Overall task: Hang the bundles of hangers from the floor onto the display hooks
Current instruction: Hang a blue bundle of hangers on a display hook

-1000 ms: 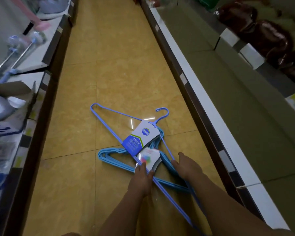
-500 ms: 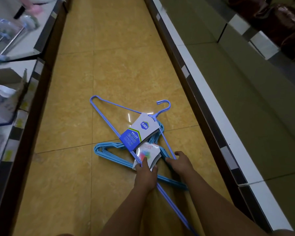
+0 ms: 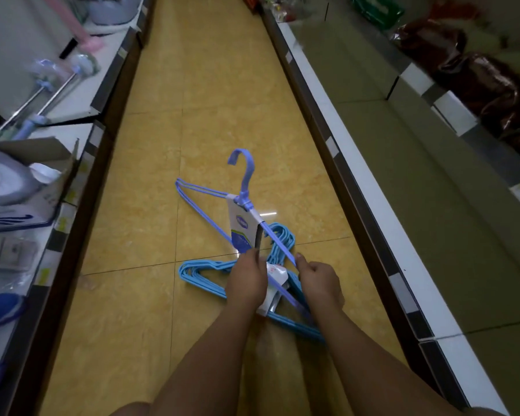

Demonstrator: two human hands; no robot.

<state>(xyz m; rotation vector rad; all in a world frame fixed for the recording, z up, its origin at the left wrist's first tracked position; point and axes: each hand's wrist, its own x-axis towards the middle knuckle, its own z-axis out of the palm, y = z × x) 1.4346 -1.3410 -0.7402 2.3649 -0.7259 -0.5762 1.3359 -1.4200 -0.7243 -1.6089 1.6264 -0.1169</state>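
A bundle of periwinkle-blue hangers (image 3: pixel 243 187) with a white and blue card sleeve is tilted up off the floor, its hook pointing up and away. My left hand (image 3: pixel 246 282) grips the bundle just below the card. My right hand (image 3: pixel 320 280) pinches the bundle's right arm. Under both hands a second bundle of light-blue hangers (image 3: pixel 200 273) with a white label lies flat on the yellow tiled floor (image 3: pixel 150 205). No display hooks are in view.
I am in a narrow shop aisle. Left shelves (image 3: pixel 81 163) hold boxes, an open carton and mop-like rods. Right shelving (image 3: pixel 357 163) has a wide bare olive shelf and dark red packets (image 3: pixel 487 82) higher up.
The periwinkle bundle has been raised from lying flat to standing up with its hook in the air. Both hands have closed on it and lifted slightly.
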